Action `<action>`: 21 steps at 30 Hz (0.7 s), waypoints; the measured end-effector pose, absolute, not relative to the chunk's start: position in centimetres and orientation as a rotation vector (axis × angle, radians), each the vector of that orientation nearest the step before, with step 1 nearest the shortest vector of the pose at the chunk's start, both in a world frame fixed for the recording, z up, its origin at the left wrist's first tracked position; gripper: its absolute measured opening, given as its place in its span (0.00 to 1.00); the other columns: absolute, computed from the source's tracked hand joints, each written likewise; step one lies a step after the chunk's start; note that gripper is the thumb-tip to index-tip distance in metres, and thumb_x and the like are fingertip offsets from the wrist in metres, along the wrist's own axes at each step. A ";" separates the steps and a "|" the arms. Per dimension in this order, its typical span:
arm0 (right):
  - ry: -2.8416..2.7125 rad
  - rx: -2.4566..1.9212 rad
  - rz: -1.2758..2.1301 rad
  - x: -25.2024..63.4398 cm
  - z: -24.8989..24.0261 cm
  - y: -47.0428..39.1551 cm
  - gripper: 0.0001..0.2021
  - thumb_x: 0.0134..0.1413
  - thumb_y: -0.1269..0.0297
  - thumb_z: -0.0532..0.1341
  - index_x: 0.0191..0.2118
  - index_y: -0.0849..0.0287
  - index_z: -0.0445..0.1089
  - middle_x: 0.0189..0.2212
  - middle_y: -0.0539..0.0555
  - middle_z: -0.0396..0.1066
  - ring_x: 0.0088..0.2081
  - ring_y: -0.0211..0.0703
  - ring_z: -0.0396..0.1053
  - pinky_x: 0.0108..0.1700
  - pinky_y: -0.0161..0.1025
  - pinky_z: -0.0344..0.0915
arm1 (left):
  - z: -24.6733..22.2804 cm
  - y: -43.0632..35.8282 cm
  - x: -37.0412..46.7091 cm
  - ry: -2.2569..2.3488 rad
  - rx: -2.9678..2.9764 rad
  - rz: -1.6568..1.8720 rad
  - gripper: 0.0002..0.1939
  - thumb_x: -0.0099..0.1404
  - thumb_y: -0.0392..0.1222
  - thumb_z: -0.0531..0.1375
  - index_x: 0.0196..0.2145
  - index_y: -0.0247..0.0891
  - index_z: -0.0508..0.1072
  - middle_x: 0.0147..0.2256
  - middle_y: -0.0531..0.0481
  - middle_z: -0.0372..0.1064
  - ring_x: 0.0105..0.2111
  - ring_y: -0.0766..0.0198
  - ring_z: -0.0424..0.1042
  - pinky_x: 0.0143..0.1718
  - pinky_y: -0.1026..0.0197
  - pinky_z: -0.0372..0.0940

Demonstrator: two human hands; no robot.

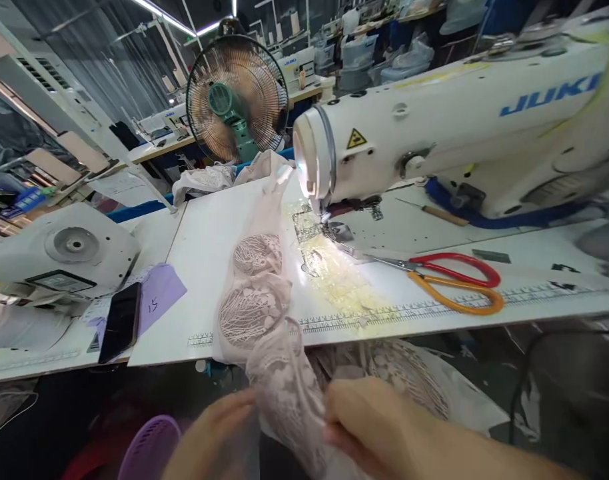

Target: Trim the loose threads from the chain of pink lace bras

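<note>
A chain of pale pink lace bras (257, 313) runs over the table's front edge, its lower part hanging between my hands. My right hand (369, 413) is closed around the right side of the hanging lace cup. At its left side is my left hand (214, 433), smeared by motion; its fingertips meet the lace edge, but their grip is not clear. More lace fabric (409, 373) hangs under the table, behind my right hand. The white sewing machine's head (314, 160) stands above the needle plate, to the right of the upper lace cup.
Scissors (454, 283) with red and orange handles lie right of the needle area. A phone (120, 322) and a purple paper (159, 297) lie on the left. Behind stands a fan (237, 100). A purple basket (152, 447) is below. A wooden-handled awl (444, 215) lies under the machine arm.
</note>
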State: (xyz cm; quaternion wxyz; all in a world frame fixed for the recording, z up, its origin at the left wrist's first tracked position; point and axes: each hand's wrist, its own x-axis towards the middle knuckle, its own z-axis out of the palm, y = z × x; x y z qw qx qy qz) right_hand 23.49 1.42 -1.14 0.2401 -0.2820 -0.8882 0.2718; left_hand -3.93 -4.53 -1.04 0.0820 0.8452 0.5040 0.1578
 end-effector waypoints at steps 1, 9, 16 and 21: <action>-2.480 -0.696 0.748 22.9 -0.9 1.2 0.15 0.66 0.66 0.51 0.28 0.59 0.67 0.24 0.50 0.71 0.22 0.37 0.66 0.24 0.33 0.60 | -1.6 -4.2 -3.1 1.408 2.569 0.518 0.17 0.67 0.50 0.55 0.52 0.48 0.70 0.43 0.46 0.75 0.43 0.57 0.75 0.41 0.60 0.72; -2.672 -0.723 1.012 26.3 0.2 0.9 0.05 0.55 0.71 0.63 0.38 0.61 0.73 0.31 0.51 0.76 0.30 0.42 0.73 0.30 0.33 0.65 | -2.0 -2.9 2.9 1.076 2.570 0.590 0.12 0.67 0.47 0.55 0.42 0.39 0.73 0.27 0.49 0.73 0.27 0.62 0.73 0.30 0.64 0.69; -2.476 -0.787 1.318 32.3 -1.3 3.8 0.11 0.65 0.65 0.53 0.40 0.59 0.73 0.32 0.55 0.73 0.35 0.43 0.70 0.37 0.36 0.65 | -0.4 -2.2 0.4 1.105 2.133 0.266 0.20 0.68 0.46 0.53 0.21 0.36 0.70 0.16 0.52 0.64 0.18 0.69 0.62 0.22 0.66 0.56; -2.464 -0.751 1.336 31.8 -1.8 4.6 0.15 0.66 0.65 0.50 0.32 0.61 0.72 0.28 0.55 0.70 0.31 0.41 0.67 0.35 0.35 0.62 | -2.0 -1.9 -1.8 1.173 1.934 0.085 0.16 0.64 0.40 0.54 0.19 0.36 0.66 0.21 0.51 0.63 0.22 0.67 0.63 0.24 0.66 0.57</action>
